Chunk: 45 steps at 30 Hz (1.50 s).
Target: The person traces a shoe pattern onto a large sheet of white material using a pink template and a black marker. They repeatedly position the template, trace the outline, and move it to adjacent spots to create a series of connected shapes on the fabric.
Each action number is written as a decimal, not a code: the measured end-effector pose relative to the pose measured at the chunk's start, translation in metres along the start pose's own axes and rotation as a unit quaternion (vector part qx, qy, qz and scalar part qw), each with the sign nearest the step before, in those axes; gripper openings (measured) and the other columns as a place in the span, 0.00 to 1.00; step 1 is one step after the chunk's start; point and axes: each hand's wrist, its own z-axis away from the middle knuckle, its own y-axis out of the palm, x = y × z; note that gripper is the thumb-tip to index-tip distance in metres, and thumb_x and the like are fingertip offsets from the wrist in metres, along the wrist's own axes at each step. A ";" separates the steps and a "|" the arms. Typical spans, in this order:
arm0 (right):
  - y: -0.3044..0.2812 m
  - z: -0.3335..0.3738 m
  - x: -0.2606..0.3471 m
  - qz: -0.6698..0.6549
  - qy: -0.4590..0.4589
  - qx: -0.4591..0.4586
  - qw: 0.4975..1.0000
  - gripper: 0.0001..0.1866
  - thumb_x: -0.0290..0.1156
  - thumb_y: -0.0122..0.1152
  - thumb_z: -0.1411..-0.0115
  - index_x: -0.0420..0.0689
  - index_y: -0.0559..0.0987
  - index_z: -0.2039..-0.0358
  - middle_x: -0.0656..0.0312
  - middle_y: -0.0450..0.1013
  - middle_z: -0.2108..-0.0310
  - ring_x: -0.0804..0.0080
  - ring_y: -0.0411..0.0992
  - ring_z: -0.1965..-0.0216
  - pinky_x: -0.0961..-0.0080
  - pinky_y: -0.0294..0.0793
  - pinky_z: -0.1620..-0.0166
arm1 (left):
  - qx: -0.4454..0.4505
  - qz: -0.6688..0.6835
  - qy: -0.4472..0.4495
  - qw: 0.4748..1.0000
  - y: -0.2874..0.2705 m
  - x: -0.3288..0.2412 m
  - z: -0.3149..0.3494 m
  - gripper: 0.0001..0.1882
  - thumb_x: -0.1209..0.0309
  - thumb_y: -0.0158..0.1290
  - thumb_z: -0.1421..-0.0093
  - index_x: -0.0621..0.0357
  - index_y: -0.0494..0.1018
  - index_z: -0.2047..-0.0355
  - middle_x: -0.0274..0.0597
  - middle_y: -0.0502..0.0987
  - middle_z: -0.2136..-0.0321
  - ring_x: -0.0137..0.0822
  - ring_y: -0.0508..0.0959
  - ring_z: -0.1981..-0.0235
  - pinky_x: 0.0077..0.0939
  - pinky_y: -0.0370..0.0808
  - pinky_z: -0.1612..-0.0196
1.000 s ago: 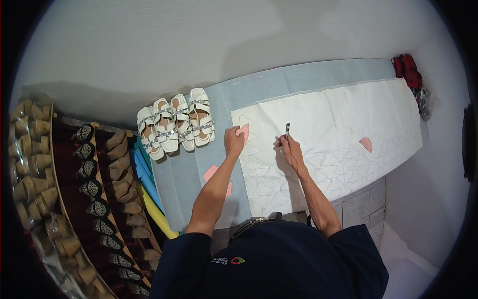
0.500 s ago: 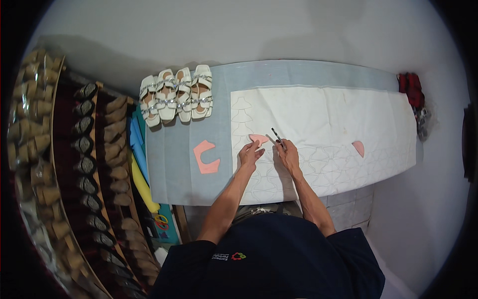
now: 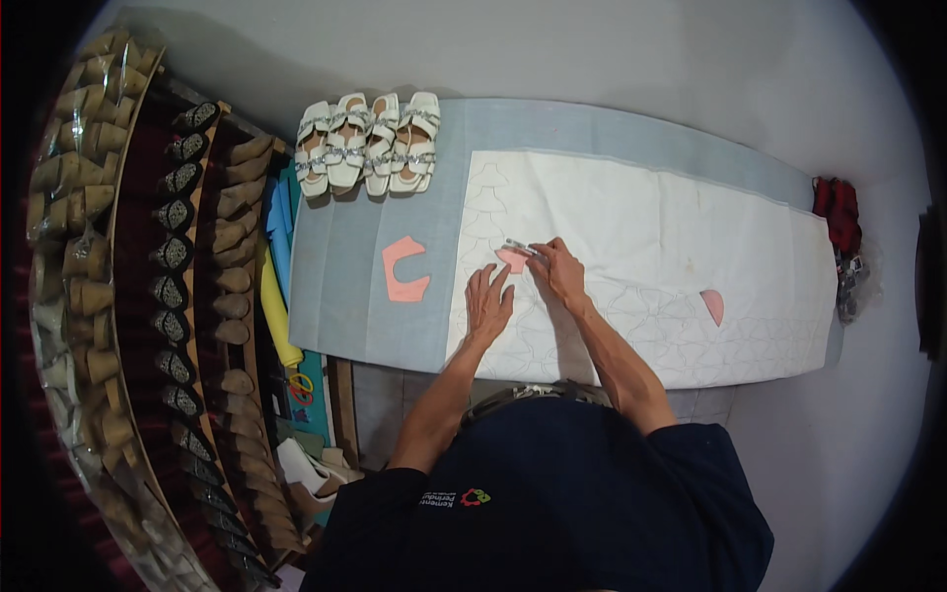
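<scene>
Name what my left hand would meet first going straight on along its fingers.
Probably the small pink piece, just beyond the left hand; whether they touch is unclear.

four white sandals [image 3: 345,155] far left, three pink cutouts [image 3: 394,269], just one pen [image 3: 520,246], two hands [image 3: 488,304], one big white sheet [image 3: 631,217], one yellow roll [image 3: 277,311] on the left

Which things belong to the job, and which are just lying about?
Seemingly in use:
pen, in right hand
small pink piece, by left hand
white sheet with outlines

Apparently lying about:
white sandals
yellow roll
C-shaped pink piece
half-round pink piece
</scene>
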 end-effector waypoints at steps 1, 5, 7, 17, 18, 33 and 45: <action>0.002 -0.002 -0.001 0.005 0.010 -0.002 1.000 0.22 0.49 0.69 0.37 0.57 0.84 0.44 0.62 0.77 0.54 0.54 0.81 0.57 0.57 0.80 0.58 | 0.008 -0.003 0.002 1.000 -0.002 0.003 -0.001 0.26 0.67 0.60 0.35 0.52 0.75 0.36 0.52 0.70 0.39 0.57 0.67 0.37 0.56 0.65 0.36; 0.006 -0.006 -0.008 0.000 0.025 -0.004 1.000 0.22 0.51 0.70 0.38 0.57 0.85 0.46 0.63 0.77 0.54 0.55 0.81 0.59 0.57 0.80 0.59 | 0.050 -0.030 0.012 0.998 -0.008 0.010 -0.006 0.26 0.64 0.59 0.34 0.49 0.75 0.35 0.51 0.68 0.38 0.55 0.66 0.38 0.53 0.66 0.38; 0.007 -0.008 -0.012 0.005 0.035 -0.013 0.999 0.22 0.53 0.70 0.38 0.57 0.85 0.48 0.64 0.77 0.57 0.56 0.81 0.60 0.57 0.80 0.60 | 0.078 -0.034 0.008 0.996 -0.014 0.010 -0.014 0.26 0.64 0.59 0.34 0.47 0.75 0.35 0.50 0.67 0.38 0.55 0.66 0.38 0.52 0.67 0.39; 0.010 -0.011 -0.005 -0.005 0.055 -0.033 0.998 0.19 0.52 0.68 0.36 0.59 0.87 0.49 0.65 0.77 0.60 0.58 0.81 0.62 0.59 0.79 0.62 | 0.116 0.020 0.023 0.993 -0.023 0.032 -0.032 0.27 0.71 0.54 0.33 0.40 0.75 0.34 0.49 0.68 0.44 0.52 0.68 0.46 0.50 0.69 0.45; 0.010 -0.010 -0.004 -0.008 0.055 -0.033 0.998 0.19 0.52 0.68 0.36 0.59 0.87 0.49 0.65 0.77 0.60 0.59 0.81 0.61 0.59 0.79 0.62 | 0.115 0.004 0.033 0.993 -0.023 0.031 -0.030 0.27 0.71 0.54 0.33 0.41 0.75 0.34 0.50 0.68 0.43 0.52 0.68 0.46 0.50 0.69 0.44; 0.008 -0.009 0.003 -0.006 0.063 -0.023 0.998 0.20 0.53 0.68 0.35 0.60 0.87 0.47 0.67 0.77 0.61 0.62 0.79 0.63 0.62 0.78 0.63 | 0.098 0.002 0.017 0.995 -0.021 0.027 -0.025 0.26 0.73 0.53 0.33 0.43 0.75 0.34 0.51 0.68 0.42 0.54 0.67 0.44 0.51 0.68 0.43; 0.010 -0.008 0.006 0.002 0.063 -0.040 0.997 0.16 0.47 0.67 0.35 0.62 0.88 0.48 0.67 0.77 0.61 0.61 0.80 0.64 0.62 0.78 0.64 | 0.074 0.025 0.037 0.996 -0.020 0.030 -0.026 0.24 0.73 0.54 0.33 0.48 0.77 0.36 0.52 0.69 0.42 0.54 0.69 0.45 0.51 0.69 0.45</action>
